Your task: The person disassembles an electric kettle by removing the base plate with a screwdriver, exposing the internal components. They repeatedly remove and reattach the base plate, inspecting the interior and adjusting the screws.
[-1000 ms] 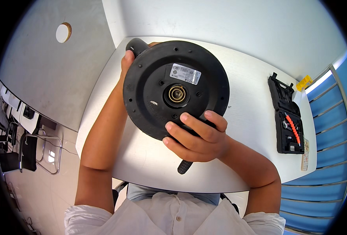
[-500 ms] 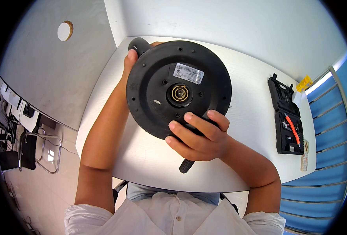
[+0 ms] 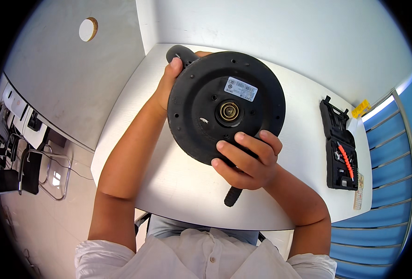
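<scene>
I see the disc (image 3: 224,109) held up over the table (image 3: 178,186), with my left hand (image 3: 166,88) on its far-left rim and my right-hand fingers (image 3: 243,146) lying over its near edge. A handle end (image 3: 232,196) sticks out just below my right hand (image 3: 245,160), and another (image 3: 178,53) rises just beyond my left fingertips. Well to the right of my right fingers, the open tool case (image 3: 340,146) lies on the table, a chair (image 3: 38,172) on the floor far left of my left hand.
</scene>
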Tool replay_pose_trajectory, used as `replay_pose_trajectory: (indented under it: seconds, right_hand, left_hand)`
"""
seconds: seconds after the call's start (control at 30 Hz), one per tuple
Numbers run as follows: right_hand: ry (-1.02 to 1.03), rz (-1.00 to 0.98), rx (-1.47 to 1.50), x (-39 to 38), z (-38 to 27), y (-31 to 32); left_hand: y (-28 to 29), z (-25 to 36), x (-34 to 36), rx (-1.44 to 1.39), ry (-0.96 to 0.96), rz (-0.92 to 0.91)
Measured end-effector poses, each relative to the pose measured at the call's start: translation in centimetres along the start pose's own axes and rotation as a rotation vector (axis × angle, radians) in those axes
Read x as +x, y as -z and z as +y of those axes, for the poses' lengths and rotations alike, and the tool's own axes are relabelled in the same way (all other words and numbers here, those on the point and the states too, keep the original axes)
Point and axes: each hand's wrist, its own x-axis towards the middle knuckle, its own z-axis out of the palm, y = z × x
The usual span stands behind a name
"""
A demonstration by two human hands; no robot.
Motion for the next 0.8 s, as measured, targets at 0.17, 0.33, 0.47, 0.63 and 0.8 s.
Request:
replay_pose_trajectory:
  seconds: [0.17, 0.33, 0.47, 0.63, 0.8]
  right_hand:
    - [-0.001, 0.008, -0.014, 0.0, -0.2, -0.2]
    - [0.012, 0.01, -0.028, -0.3, -0.4, -0.2]
    - [0.022, 0.035, -0.05, -0.3, -0.6, -0.3]
    - [0.023, 0.025, -0.079, -0.3, -1.0, -0.3]
    - [0.012, 0.012, -0.091, -0.4, -0.7, -0.2]
  left_hand:
    - [-0.1, -0.5, 0.0, 0.125, 0.0, 0.091]
    - [-1.2, 0.4, 0.0, 0.217, -0.014, 0.048]
    - [-1.6, 0.4, 0.2, 0.194, -0.02, -0.002]
    - [-1.2, -0.2, 0.4, 0.123, -0.028, -0.041]
    - [-1.5, 0.2, 0.2, 0.225, -0.042, 0.027]
